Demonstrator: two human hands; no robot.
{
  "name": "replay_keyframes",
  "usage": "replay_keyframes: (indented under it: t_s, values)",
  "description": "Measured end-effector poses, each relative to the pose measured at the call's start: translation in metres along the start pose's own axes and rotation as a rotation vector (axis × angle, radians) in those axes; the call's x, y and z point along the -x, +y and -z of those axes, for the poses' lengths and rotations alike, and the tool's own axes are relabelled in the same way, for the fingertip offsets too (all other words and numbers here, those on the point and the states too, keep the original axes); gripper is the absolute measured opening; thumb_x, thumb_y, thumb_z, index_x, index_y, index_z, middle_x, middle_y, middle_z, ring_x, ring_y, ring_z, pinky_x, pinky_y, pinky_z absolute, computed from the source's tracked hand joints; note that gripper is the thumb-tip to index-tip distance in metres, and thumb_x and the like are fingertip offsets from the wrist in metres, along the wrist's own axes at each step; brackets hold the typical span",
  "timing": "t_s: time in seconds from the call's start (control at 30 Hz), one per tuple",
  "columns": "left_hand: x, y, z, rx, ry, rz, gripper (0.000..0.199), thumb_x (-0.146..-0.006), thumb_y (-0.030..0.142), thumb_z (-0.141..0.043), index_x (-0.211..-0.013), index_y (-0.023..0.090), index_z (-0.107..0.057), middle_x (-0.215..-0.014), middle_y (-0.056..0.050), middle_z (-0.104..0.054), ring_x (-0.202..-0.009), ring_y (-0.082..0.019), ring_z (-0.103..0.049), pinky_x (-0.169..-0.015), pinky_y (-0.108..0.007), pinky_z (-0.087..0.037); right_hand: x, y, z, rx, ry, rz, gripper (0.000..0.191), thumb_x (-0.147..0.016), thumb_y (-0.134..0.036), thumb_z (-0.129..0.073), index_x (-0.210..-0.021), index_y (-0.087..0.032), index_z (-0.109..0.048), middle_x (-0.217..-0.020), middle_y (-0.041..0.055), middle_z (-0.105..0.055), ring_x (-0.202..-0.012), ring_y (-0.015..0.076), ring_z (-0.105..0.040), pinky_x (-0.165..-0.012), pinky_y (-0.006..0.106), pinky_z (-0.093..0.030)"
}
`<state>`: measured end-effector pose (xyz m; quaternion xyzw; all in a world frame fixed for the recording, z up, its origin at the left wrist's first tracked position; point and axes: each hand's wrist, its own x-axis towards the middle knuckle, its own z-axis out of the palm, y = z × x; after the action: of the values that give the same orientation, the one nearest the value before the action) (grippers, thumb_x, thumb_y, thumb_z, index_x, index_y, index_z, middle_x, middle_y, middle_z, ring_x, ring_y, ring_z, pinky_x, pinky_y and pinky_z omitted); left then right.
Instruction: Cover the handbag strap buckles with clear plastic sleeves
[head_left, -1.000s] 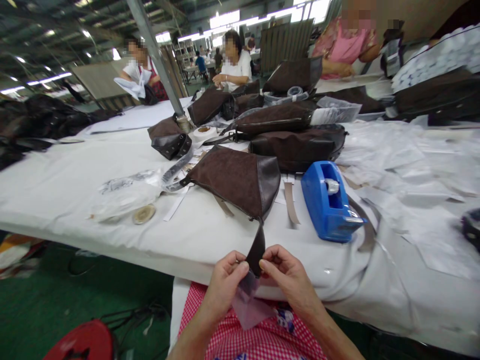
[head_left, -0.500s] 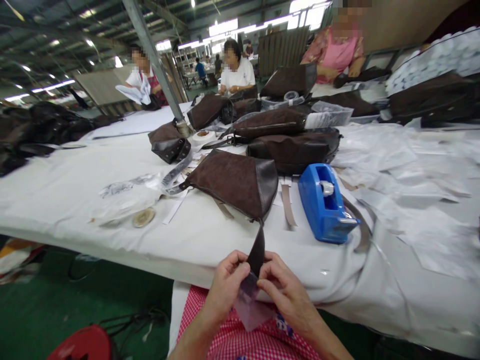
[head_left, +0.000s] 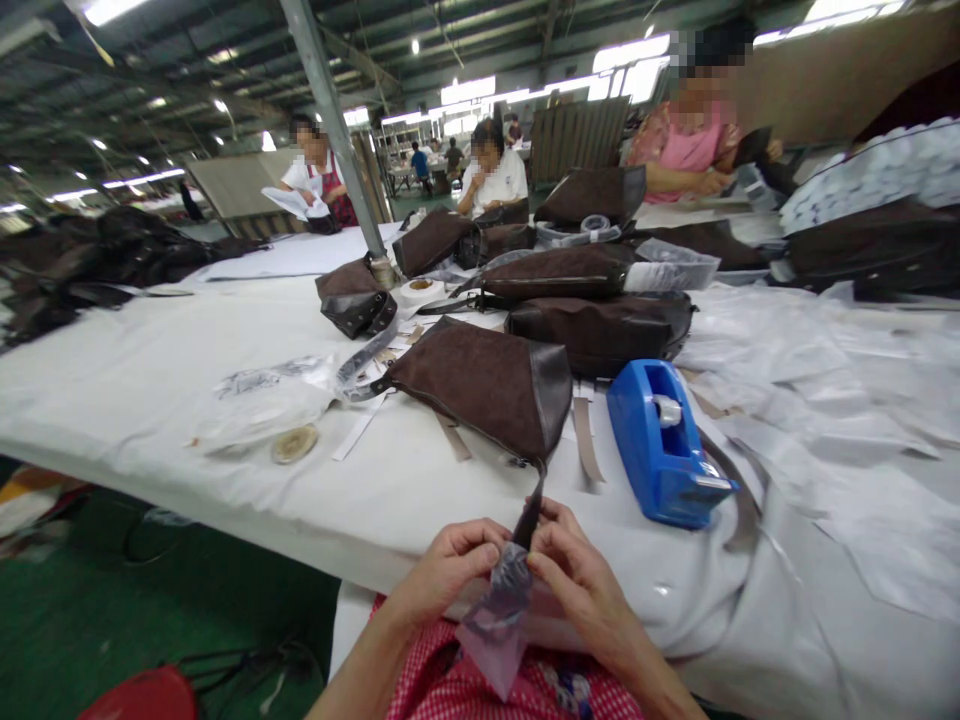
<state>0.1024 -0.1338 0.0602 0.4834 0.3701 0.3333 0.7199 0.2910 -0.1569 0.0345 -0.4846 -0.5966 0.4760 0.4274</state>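
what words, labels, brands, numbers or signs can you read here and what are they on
No text can be read in this picture.
Clear plastic bag: dark marks, too blurred to read.
White shirt: chest mark, too small to read.
Blue tape dispenser: no lettering visible.
Plastic wrap around the strap: no lettering visible.

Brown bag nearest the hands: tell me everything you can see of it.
The dark brown, suede-look bag with a smooth black end panel lies flat on the white-covered table, narrowing to the left, where a plastic-wrapped strap joins it. A black strap end runs from its near corner towards the person, into a clear plastic sleeve pinched by the fingers of the left hand and right hand. Any opening is unclear.
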Motion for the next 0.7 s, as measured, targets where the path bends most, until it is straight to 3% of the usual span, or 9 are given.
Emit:
replay_keyframes:
  t_s: [0.07,0.17,0.27,0.37,0.47,0.7]
  values:
    - [-0.005,0.002,0.004,-0.086,-0.009,-0.048,0.029,-0.078,0.043,-0.067,-0.072,0.014,-0.064,-0.088,-0.006,-0.061,-0.085,-0.018,-0.053,-0.081,-0.027,-0.039,-0.001,0.003,-0.001,0.084,0.042,0.033,0.015,-0.083,-0.028,-0.054,-0.07,-0.021,-0.057,-0.132,0.0118,-0.048,-0.131,0.0268,-0.039,-0.102,0.038,-0.038]
    - [-0.013,0.005,0.007,-0.198,-0.027,-0.106,0.026,-0.08,0.039,-0.064,-0.071,0.015,-0.065,-0.087,-0.006,-0.062,-0.086,-0.018,-0.054,-0.083,-0.028,-0.039,-0.001,0.006,0.0,0.189,0.116,0.08,0.014,-0.084,-0.028,-0.053,-0.074,-0.02,-0.06,-0.155,0.0089,-0.023,-0.141,0.0293,-0.024,-0.109,0.044,-0.031]
    - [-0.018,0.007,0.006,-0.233,-0.053,-0.097,0.023,-0.08,0.036,-0.062,-0.07,0.015,-0.065,-0.083,-0.005,-0.061,-0.081,-0.017,-0.053,-0.078,-0.027,-0.039,-0.002,0.006,0.005,0.206,0.093,0.1,0.014,-0.086,-0.028,-0.05,-0.076,-0.021,-0.058,-0.159,0.0062,-0.01,-0.142,0.0289,-0.024,-0.11,0.046,-0.03]
    - [-0.021,0.008,0.003,-0.257,-0.07,-0.091,0.02,-0.079,0.032,-0.061,-0.069,0.015,-0.064,-0.078,-0.004,-0.059,-0.077,-0.016,-0.052,-0.074,-0.026,-0.039,-0.006,0.002,0.012,0.18,-0.011,0.103,0.012,-0.087,-0.026,-0.049,-0.078,-0.022,-0.057,-0.155,0.0072,-0.025,-0.135,0.0262,-0.036,-0.109,0.043,-0.032]
    - [-0.024,0.009,-0.002,-0.309,-0.042,-0.169,0.019,-0.08,0.029,-0.06,-0.067,0.016,-0.061,-0.075,-0.003,-0.057,-0.077,-0.016,-0.052,-0.076,-0.026,-0.039,-0.012,-0.002,0.017,0.147,-0.068,0.119,0.011,-0.086,-0.025,-0.049,-0.077,-0.023,-0.055,-0.143,0.0087,-0.043,-0.128,0.0236,-0.044,-0.106,0.039,-0.034]
    - [-0.039,0.019,-0.008,-0.406,0.179,-0.278,0.019,-0.082,0.026,-0.053,-0.066,0.017,-0.056,-0.075,-0.002,-0.052,-0.075,-0.016,-0.05,-0.073,-0.026,-0.038,-0.042,-0.005,0.021,-0.025,-0.054,0.114,0.017,-0.087,-0.027,-0.049,-0.071,-0.022,-0.046,-0.099,0.0067,-0.06,-0.096,0.02,-0.056,-0.085,0.031,-0.042]
